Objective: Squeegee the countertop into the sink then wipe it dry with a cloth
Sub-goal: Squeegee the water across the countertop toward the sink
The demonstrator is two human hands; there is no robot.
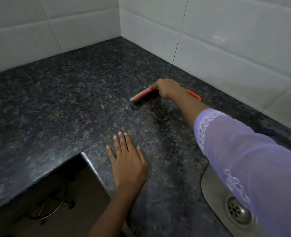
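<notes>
An orange and grey squeegee [143, 95] rests with its blade on the dark speckled granite countertop [64, 100], out near the right-hand tiled wall. My right hand [167, 88] is shut on its top, and the orange handle loop sticks out behind the wrist. A wet streak darkens the stone just in front of the blade. My left hand [128, 161] lies flat and open on the counter near the inner corner of the front edge, fingers spread. The steel sink [214, 189] with its drain [238, 212] sits at the lower right, partly hidden by my purple sleeve. No cloth is in view.
White tiled walls [226, 40] meet in a corner behind the L-shaped counter. Below the counter's cut-out at lower left is a dim floor space with a metal wire stand [52, 209].
</notes>
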